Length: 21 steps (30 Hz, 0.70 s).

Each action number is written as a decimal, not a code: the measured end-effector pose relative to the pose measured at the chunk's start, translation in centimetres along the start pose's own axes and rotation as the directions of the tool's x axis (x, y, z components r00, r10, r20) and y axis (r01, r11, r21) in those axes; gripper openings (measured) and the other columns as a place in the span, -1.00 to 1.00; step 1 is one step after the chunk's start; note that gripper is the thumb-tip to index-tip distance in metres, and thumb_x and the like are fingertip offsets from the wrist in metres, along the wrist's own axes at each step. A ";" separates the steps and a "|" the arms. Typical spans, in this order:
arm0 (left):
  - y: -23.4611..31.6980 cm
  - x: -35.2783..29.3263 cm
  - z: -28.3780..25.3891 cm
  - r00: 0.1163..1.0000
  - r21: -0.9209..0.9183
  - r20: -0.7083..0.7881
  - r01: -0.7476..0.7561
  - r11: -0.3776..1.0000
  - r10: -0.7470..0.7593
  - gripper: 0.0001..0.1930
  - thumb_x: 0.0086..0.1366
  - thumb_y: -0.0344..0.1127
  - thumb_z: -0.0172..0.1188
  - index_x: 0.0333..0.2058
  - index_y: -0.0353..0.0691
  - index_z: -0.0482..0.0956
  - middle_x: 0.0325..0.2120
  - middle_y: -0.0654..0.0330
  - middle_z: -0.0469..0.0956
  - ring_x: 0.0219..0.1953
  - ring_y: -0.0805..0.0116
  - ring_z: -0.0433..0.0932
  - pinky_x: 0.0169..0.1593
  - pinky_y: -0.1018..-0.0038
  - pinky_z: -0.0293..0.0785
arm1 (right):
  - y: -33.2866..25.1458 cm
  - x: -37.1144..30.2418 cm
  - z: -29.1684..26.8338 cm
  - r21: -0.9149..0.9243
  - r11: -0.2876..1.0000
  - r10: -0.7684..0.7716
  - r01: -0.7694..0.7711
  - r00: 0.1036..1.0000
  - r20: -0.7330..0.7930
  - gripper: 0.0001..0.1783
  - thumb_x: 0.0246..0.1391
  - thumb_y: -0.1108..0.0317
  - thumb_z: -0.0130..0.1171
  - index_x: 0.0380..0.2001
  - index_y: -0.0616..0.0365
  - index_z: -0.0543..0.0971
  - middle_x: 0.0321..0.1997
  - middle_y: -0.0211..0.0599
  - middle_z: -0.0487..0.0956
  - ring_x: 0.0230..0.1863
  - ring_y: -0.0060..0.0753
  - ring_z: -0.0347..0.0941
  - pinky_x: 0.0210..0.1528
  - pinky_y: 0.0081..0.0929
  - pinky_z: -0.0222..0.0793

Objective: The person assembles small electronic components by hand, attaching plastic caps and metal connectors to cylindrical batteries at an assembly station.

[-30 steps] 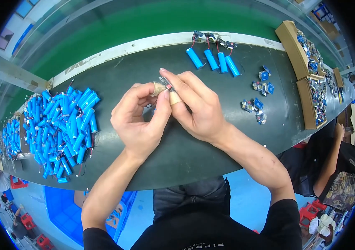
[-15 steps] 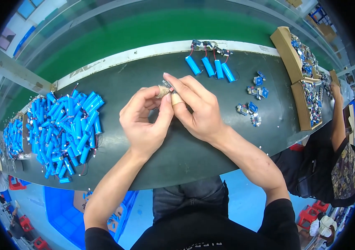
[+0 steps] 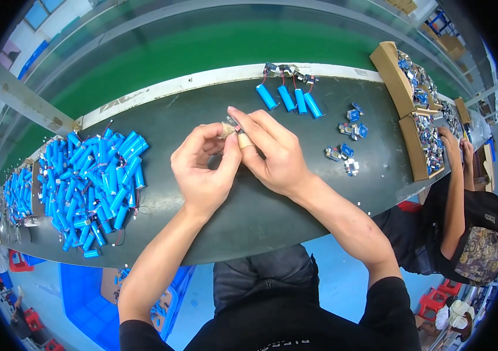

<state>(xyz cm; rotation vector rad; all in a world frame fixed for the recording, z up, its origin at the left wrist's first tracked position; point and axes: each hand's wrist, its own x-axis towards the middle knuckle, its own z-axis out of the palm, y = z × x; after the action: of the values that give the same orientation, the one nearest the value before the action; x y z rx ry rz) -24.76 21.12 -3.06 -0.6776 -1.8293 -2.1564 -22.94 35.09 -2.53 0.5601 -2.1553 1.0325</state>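
Over the middle of the dark table, my left hand (image 3: 205,167) and my right hand (image 3: 275,152) meet at the fingertips. Both pinch a small circuit board (image 3: 234,124), mostly hidden by the fingers. Tan finger covers wrap some fingertips. Left of my hands lies a large heap of blue cylindrical batteries (image 3: 91,187) with thin wires. Beyond my right hand, several blue batteries (image 3: 300,101) lie in a row, each joined by a red wire to a small board (image 3: 284,70) at the table's far edge. Several loose small boards (image 3: 352,130) lie right of my right hand.
Cardboard boxes (image 3: 415,146) full of small boards stand at the right end of the table (image 3: 249,216). A co-worker's hand (image 3: 450,146) reaches into them. Below the table at left is a blue bin (image 3: 88,298). A white rail (image 3: 167,90) borders the far edge.
My hands keep their pinch on the board with only slight finger movement. The co-worker's hands have come down to the boards in the box. The view has shifted slightly.
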 end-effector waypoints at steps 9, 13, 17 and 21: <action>-0.3 0.5 0.4 0.999 0.011 -0.012 -0.030 0.999 0.030 -0.83 0.17 -0.61 0.21 -0.24 -0.43 0.50 -0.30 0.12 0.55 -0.29 0.43 0.60 -0.20 0.55 0.55 | -0.1 0.6 -1.3 0.064 0.992 0.106 -0.107 0.994 0.018 -0.62 0.10 0.56 0.12 0.03 0.26 0.53 -0.32 -0.21 0.56 -0.42 -0.43 0.49 -0.40 -0.53 0.41; -0.7 1.5 -0.5 0.972 0.241 -0.038 -0.217 0.946 0.232 -0.78 0.14 -0.55 0.23 -0.21 -0.40 0.49 -0.26 0.08 0.50 -0.28 0.33 0.58 -0.13 0.46 0.51 | -0.2 1.9 -3.0 0.084 0.976 0.193 -0.201 0.977 0.095 -0.69 0.14 0.53 0.11 -0.02 0.25 0.55 -0.28 -0.25 0.61 -0.37 -0.52 0.52 -0.30 -0.55 0.43; -0.7 1.8 -0.8 0.987 0.223 -0.077 -0.120 0.967 0.140 -0.82 0.15 -0.51 0.26 -0.26 -0.38 0.52 -0.33 0.14 0.51 -0.37 0.40 0.53 -0.23 0.51 0.45 | 0.9 4.3 -6.1 0.158 0.880 0.397 -0.447 0.877 0.272 -0.72 0.20 0.50 0.02 -0.04 0.31 0.55 -0.18 -0.24 0.63 -0.25 -0.52 0.54 -0.12 -0.53 0.46; -1.0 1.8 -0.9 0.992 0.223 -0.071 -0.086 0.971 0.104 -0.84 0.15 -0.50 0.27 -0.28 -0.38 0.53 -0.38 0.17 0.51 -0.43 0.46 0.50 -0.30 0.55 0.42 | 4.2 6.5 -6.9 -0.111 0.917 0.399 -0.383 0.880 0.259 -0.66 0.17 0.44 0.04 0.01 0.28 0.53 -0.12 -0.20 0.62 -0.26 -0.50 0.52 -0.19 -0.53 0.44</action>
<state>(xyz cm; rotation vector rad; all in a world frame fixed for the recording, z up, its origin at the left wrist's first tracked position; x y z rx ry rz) -26.94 20.69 -3.15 -0.6041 -1.9138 -1.8579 -27.27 42.56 3.23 0.2515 -2.6123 1.1525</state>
